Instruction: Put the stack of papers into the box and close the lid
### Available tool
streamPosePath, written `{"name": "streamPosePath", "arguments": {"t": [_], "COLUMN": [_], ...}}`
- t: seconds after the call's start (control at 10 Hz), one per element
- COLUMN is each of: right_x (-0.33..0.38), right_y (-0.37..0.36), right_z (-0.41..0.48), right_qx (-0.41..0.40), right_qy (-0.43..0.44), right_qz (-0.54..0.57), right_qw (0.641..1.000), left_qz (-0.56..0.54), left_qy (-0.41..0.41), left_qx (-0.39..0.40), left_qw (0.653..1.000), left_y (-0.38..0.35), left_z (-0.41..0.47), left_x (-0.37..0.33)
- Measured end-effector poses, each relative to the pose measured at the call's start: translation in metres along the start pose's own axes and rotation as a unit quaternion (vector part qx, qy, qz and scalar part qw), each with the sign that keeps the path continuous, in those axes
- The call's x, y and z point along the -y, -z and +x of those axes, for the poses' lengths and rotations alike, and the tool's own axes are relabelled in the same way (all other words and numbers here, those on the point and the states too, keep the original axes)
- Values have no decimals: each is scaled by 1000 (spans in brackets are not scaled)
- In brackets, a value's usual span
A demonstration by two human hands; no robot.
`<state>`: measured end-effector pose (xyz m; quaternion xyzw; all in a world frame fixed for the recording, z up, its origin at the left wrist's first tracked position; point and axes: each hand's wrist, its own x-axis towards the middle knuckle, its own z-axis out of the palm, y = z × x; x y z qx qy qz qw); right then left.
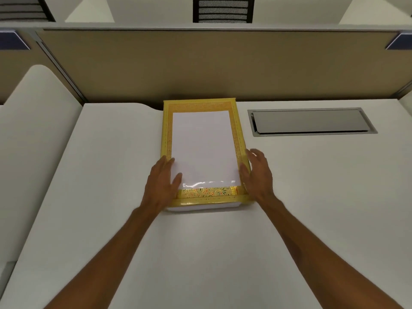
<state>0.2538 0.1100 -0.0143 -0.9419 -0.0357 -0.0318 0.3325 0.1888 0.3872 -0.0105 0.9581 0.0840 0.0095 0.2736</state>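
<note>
One yellow box (166, 134), centre frame, holds your white paper stack (204, 146). Your left hand (161, 186) lies spread on its near-left corner. Your right hand (258, 172), fingers spread, touches its right wall.

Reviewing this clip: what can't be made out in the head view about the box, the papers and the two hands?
- Lid state: the yellow box shows white sheet through a glossy window; whether the lid is fully seated cannot be told.
- Paper count: the stack's thickness is hidden inside the box.
- Left hand: covers the box's near left corner.
- Right hand: covers the box's right wall; contact unclear.
- Box's far wall: hidden by its own top.
</note>
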Motion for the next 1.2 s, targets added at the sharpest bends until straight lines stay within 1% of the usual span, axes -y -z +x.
{"name": "streamPosePath", "arguments": {"t": [0.1, 0.2, 0.3, 0.4, 0.6, 0.7, 0.8, 0.9, 1.0, 1.1, 1.2], "right_x": [0, 2, 4, 6, 5, 7, 12, 19, 31, 42, 48], "right_y": [-3, -8, -12, -15, -22, -20, -13, 0, 20, 44, 72], "right_z": [44, 83, 114, 134, 144, 144, 140, 127, 104, 80, 59], "right_qx": [61, 109, 143, 162, 149, 164, 201, 199, 167, 123, 72], "right_qy": [38, 49, 58, 54, 58, 61, 54, 57, 67, 77, 91], "right_qz": [-46, -74, -99, -107, -124, -134, -133, -149, -127, -112, -125], "right_qw": [996, 990, 983, 979, 979, 975, 969, 967, 976, 983, 985], "left_qz": [-6, 1, 26, 49, 92, 93, 115, 148, 149, 137, 125], "left_qy": [6, 21, 18, 22, 19, 21, 23, 1, -24, -51, -80], "left_qx": [33, 78, 106, 118, 113, 128, 145, 114, 77, 39, 9], "left_qw": [999, 997, 994, 992, 989, 987, 982, 982, 985, 988, 989], "left_y": [11, 17, 19, 19, 13, 13, 17, 22, 33, 47, 61], "left_z": [43, 81, 112, 134, 141, 140, 134, 120, 100, 77, 55], "left_x": [4, 6, 6, 7, 15, 13, 3, -12, -32, -59, -86]}}
